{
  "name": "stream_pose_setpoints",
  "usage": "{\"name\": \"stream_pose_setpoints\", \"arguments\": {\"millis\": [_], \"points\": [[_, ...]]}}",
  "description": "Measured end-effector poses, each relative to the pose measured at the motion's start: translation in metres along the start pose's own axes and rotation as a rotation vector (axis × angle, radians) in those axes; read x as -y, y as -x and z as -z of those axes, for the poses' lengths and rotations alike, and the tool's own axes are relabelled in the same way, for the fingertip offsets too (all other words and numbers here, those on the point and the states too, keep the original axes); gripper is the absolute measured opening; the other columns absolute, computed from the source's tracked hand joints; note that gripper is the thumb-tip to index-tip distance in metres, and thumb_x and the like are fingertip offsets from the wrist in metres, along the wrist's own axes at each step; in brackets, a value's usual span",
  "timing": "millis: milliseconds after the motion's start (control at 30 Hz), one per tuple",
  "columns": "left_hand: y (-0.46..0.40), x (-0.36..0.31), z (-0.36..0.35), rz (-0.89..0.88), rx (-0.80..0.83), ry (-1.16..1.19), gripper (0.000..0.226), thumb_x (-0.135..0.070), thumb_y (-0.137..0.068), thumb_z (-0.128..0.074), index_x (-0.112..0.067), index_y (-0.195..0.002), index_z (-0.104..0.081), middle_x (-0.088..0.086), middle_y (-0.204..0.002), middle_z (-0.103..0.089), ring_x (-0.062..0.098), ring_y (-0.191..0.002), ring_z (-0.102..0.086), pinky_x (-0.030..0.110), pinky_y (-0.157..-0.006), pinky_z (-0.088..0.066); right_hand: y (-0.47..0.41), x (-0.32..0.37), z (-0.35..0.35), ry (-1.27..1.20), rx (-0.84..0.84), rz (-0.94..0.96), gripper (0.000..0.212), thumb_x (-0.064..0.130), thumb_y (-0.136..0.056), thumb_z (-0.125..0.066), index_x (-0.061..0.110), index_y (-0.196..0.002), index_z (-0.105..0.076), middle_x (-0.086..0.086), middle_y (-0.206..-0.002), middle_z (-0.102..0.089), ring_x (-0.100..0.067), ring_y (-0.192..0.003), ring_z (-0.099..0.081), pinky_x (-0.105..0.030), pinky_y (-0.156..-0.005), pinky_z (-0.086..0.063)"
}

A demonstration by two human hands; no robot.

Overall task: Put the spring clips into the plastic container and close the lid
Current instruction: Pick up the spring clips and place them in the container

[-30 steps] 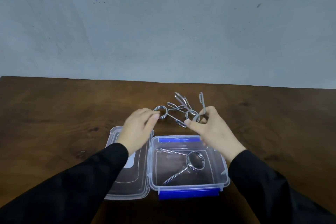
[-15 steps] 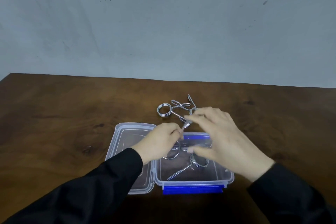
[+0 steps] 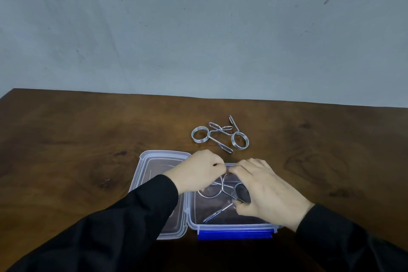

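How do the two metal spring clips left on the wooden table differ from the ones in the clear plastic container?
The two metal spring clips on the wooden table lie untouched, handles crossing, fully visible. The clips in the clear plastic container sit under the left hand and right hand, partly hidden. All share coiled rings and wire handles.

Dark brown wooden table [image 3: 88, 139]: smooth, low sheen, visible grain and knots. Plastic container [image 3: 234, 225]: clear, glossy, with an opaque blue plastic latch [image 3: 235, 234] on the near wall. Lid [image 3: 154, 161], left of the container: same clear plastic, moulded ridges. Spring clips [image 3: 220, 136] behind the container: bright, polished metal wire, coiled, reflective. Spring clip [image 3: 217, 213] inside the container: same shiny metal. Sleeves [image 3: 123, 223]: black matt cloth. Wall [image 3: 198, 28] behind the table: matt grey, scuffed, speckled.
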State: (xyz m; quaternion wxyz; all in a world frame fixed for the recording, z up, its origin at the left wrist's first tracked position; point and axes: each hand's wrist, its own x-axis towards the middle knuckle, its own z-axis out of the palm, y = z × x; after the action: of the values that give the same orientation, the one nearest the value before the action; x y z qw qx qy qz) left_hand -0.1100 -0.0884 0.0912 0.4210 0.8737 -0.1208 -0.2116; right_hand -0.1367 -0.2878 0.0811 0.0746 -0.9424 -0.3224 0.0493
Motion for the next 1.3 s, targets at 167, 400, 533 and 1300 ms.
{"name": "stream_pose_setpoints", "arguments": {"millis": [167,400,533,1300], "points": [[0.000,0.031,0.013,-0.275,-0.417,-0.105,0.024,-0.017,-0.095,-0.049,-0.024,-0.089,-0.071,-0.011,-0.089,-0.067,0.009,-0.085,-0.062,0.030,-0.076,-0.049,0.000,-0.003,-0.011,-0.082,0.118,-0.022,0.064,0.051,-0.089,-0.063,0.026,-0.144,-0.044,0.006,-0.139,-0.052,-0.012,-0.127,-0.045,-0.033,-0.108,-0.043],[-0.006,0.077,0.022,-0.176,-0.631,-0.115,0.023,-0.020,-0.100,-0.048,-0.019,-0.100,-0.070,-0.009,-0.096,-0.065,0.010,-0.097,-0.056,0.030,-0.084,-0.047,-0.009,-0.004,-0.018,0.008,0.134,0.073,0.055,0.051,-0.088,-0.061,0.022,-0.134,-0.056,0.004,-0.125,-0.055,-0.016,-0.114,-0.049,-0.035,-0.103,-0.043],[-0.007,0.094,0.023,-0.134,-0.652,-0.173,0.023,-0.018,-0.100,-0.049,-0.016,-0.101,-0.071,-0.007,-0.098,-0.065,0.011,-0.098,-0.055,0.029,-0.088,-0.044,-0.014,0.000,-0.018,0.037,0.160,0.113,0.050,0.049,-0.090,-0.059,0.020,-0.130,-0.058,0.003,-0.123,-0.052,-0.017,-0.111,-0.047,-0.033,-0.100,-0.042],[-0.039,0.133,0.008,-0.060,-0.613,-0.551,0.035,-0.038,-0.101,-0.043,-0.021,-0.109,-0.072,0.000,-0.125,-0.065,0.020,-0.117,-0.055,0.040,-0.099,-0.036,-0.031,-0.032,0.015,-0.064,-0.303,0.022,0.038,0.043,-0.096,-0.058,0.011,-0.112,-0.073,-0.002,-0.105,-0.067,-0.020,-0.095,-0.063,-0.038,-0.090,-0.051]]}}
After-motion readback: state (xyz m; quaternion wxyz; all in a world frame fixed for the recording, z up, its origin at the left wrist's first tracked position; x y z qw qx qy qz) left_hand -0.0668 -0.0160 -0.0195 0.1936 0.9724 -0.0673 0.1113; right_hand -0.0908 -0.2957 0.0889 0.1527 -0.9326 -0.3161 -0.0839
